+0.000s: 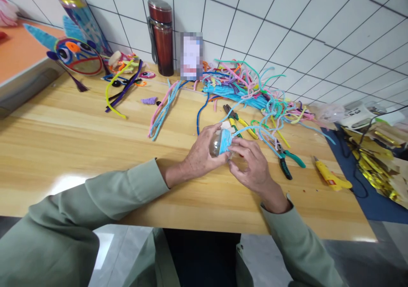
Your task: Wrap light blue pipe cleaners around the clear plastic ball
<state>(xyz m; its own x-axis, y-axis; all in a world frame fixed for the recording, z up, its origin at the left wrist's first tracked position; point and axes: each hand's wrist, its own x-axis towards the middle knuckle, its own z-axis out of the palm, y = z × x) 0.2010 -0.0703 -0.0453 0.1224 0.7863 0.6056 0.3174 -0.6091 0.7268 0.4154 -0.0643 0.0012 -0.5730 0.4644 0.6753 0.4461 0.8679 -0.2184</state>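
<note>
My left hand (204, 151) is closed around a clear, rounded plastic container (216, 145), held just above the table. Light blue pipe cleaner (225, 142) is wrapped in a band around its middle. The fingers of my right hand (250, 164) press on this band from the right side, closed on the pipe cleaner. A loose blue strand (251, 128) arcs away from the container toward the right. Behind my hands lie yellow-handled pliers (237, 119). Teal-and-black-handled pliers (288, 158) rest to the right of my right hand.
A large pile of colored pipe cleaners (236, 92) lies along the tiled wall. A red thermos (161, 40) and a blurred phone (191, 55) stand behind. At left are a decorated mask-like craft piece (79, 57) and a can (81, 17). A yellow glue gun (331, 175) lies right.
</note>
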